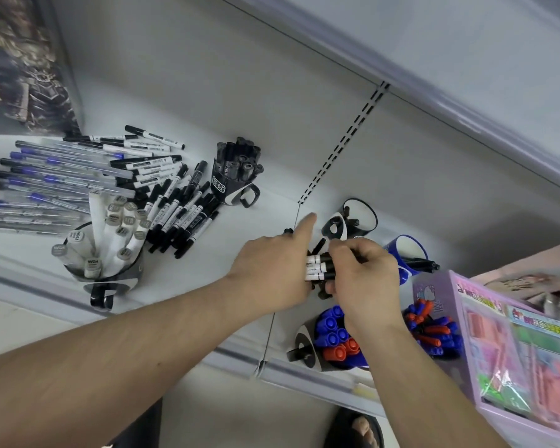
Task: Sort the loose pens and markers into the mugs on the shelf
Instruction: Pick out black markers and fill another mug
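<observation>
**Black, white, blue and red on a pale shelf**

The shelf is white. Loose markers are black with white labels. One black-and-white mug holds blue and red caps; another mug is blue. The box is lilac and pink.

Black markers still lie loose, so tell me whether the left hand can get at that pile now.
Probably not yet: the left hand helps hold a bundle of black markers; the loose pile lies unobstructed.

Bright, even, cool light; soft focus, wide-angle bending at edges.
</observation>
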A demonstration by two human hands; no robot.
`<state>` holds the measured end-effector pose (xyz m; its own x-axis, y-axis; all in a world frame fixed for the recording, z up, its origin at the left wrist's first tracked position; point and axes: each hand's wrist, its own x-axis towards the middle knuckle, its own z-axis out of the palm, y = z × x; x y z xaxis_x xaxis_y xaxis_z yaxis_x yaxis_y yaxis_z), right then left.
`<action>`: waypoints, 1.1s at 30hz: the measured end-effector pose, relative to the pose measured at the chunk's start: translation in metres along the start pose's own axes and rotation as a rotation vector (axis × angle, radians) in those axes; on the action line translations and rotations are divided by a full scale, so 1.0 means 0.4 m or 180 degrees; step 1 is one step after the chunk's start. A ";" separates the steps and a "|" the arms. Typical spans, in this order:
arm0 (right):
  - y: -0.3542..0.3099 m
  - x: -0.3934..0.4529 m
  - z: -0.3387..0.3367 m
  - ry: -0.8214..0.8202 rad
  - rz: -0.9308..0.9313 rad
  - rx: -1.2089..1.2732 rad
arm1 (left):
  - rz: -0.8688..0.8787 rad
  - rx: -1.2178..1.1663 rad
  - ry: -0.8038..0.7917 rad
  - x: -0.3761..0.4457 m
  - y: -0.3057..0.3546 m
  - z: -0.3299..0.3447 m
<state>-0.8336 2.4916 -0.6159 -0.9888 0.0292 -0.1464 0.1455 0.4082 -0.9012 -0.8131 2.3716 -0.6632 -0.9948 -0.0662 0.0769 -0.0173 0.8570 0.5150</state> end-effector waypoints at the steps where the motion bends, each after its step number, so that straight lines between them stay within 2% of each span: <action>1: -0.001 0.003 -0.013 0.0133 -0.0115 -0.0060 | -0.0166 -0.0004 -0.0060 0.001 -0.008 0.002; 7: 0.020 0.051 -0.141 0.1112 -0.1228 -0.0560 | -0.0929 -0.0835 -0.0202 -0.002 -0.088 0.042; 10: 0.047 0.072 -0.155 0.0979 -0.1936 -0.1050 | -0.1249 -0.1479 -0.0443 -0.004 -0.101 0.071; 14: 0.066 0.091 -0.119 0.0708 -0.2658 -0.1404 | -0.1365 -0.1677 -0.0560 -0.013 -0.095 0.090; 19: 0.080 0.144 -0.061 0.0409 -0.2585 -0.1885 | -0.1639 -0.1655 -0.0919 -0.032 -0.101 0.132; 26: 0.035 0.180 -0.039 0.0606 -0.2187 -0.2016 | -0.1471 -0.1437 -0.1066 -0.026 -0.101 0.151; 33: 0.114 0.162 -0.006 0.0614 -0.2002 -0.2103 | -0.1559 -0.1591 -0.1050 -0.006 -0.129 0.182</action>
<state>-0.8911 2.5140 -0.6654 -0.8764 -0.2466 0.4136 -0.4088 0.8350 -0.3683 -0.8170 2.3646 -0.7520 -0.8651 -0.1553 -0.4770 -0.4938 0.4315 0.7550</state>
